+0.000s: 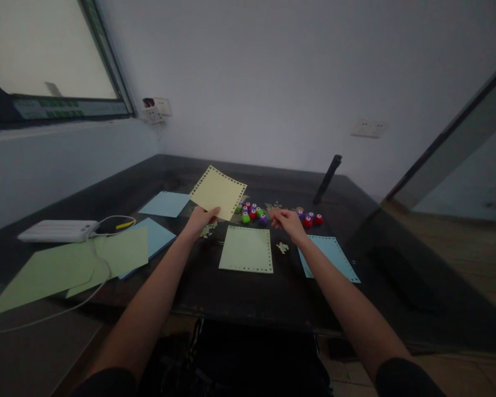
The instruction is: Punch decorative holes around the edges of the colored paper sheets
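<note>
My left hand (201, 220) pinches the lower corner of a pale yellow sheet (218, 192), which is tilted up off the table. Small holes run along several of its edges. My right hand (287, 220) is closed, its fingers drawn together beside the colourful small punches; what it holds, if anything, is too small to tell. The red, green and purple punches (252, 214) cluster between the hands, and more punches (308, 220) sit just right of the right hand. A pale green sheet (247, 248) with punched edges lies flat between my forearms.
A blue punched sheet (333, 258) lies partly under my right forearm. Paper bits (282, 247) are scattered near the sheets. To the left are blue paper (165, 203), green sheets (62, 267), a white power bank (58, 231) and a cable (101, 263). A black rod (327, 180) stands at back right.
</note>
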Tool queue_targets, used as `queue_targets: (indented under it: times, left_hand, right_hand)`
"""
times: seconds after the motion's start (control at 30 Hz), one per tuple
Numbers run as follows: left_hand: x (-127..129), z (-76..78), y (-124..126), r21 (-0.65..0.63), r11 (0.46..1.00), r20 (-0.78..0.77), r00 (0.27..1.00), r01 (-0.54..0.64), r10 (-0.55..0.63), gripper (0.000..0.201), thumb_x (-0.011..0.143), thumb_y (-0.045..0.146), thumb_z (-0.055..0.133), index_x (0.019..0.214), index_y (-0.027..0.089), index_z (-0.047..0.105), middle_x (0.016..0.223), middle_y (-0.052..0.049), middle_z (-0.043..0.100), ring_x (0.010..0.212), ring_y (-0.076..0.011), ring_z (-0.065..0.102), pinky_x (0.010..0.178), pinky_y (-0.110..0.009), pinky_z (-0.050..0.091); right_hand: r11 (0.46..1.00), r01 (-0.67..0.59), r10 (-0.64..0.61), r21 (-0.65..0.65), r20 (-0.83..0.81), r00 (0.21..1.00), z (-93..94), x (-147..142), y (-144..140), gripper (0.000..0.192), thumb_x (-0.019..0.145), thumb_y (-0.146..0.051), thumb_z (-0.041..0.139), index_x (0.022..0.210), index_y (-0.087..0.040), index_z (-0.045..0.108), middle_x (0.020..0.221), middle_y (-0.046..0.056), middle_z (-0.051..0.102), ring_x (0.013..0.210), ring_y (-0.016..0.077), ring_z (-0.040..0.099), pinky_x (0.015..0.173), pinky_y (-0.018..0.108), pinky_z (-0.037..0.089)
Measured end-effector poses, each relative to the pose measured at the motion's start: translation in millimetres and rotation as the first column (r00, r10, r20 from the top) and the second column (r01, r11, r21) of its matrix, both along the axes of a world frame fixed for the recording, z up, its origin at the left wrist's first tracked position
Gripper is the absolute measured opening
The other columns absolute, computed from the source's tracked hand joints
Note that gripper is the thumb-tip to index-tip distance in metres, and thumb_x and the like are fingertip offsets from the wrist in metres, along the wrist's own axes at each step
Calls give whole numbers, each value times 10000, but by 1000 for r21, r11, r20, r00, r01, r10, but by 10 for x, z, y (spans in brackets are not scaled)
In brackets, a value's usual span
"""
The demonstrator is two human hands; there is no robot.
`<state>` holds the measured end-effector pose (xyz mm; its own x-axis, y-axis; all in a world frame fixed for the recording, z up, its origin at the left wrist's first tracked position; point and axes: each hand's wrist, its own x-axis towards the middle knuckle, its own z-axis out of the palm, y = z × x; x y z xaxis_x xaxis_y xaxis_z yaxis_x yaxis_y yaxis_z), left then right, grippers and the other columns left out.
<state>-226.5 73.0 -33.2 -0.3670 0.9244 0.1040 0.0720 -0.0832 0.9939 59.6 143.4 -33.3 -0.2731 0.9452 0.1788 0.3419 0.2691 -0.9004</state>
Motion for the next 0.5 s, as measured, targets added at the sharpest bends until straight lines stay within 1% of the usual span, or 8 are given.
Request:
queue_targets:
  times: [0.07,0.17,0.23,0.3,0.4,0.5]
  left_hand:
    - [30,13,-5,7,1000,14,1000,5,-5,345,618,313,702,853,66,650,733,-90,684,468,-101,551,443,-206,404]
    - [80,45,-28,7,1000,45,999,14,-14,316,623,272,692,859,67,649,748,-97,688,475,-106,566,438,-204,405]
    - [100,61,-44,7,1000,51,999,18,-19,300,626,263,691,851,68,652,743,-98,689,472,-106,565,433,-202,403]
    - [109,69,-55,10,1000,52,998,24,-24,291,627,260,691,842,68,654,740,-97,691,469,-104,561,432,-201,402]
    - [115,71,-58,11,1000,60,998,22,-23,276,629,249,689,833,68,650,710,-84,685,464,-105,559,438,-205,405]
    - [118,65,-46,7,1000,59,998,23,-23,237,638,234,681,807,72,641,634,-60,662,458,-112,558,435,-207,400]
  right_hand:
    - [998,11,-18,68,104,994,49,-62,86,321,820,-407,462,690,-157,615,609,43,654,485,109,552,470,210,403]
    - [993,27,-50,115,202,978,122,-185,224,277,817,-361,489,691,-160,632,629,43,665,529,124,579,528,225,435]
    - [988,42,-83,151,276,958,171,-277,315,236,804,-327,518,697,-164,650,660,49,678,607,147,610,601,245,452]
    - [981,54,-118,187,353,928,219,-365,402,170,778,-290,561,721,-172,669,746,61,699,730,173,632,698,265,452]
    - [977,66,-155,204,455,877,273,-483,513,126,761,-261,590,798,-189,686,894,75,708,875,194,629,785,281,434]
    - [980,71,-161,184,540,826,285,-599,580,141,766,-255,594,858,-199,685,973,80,700,929,198,624,796,280,432]
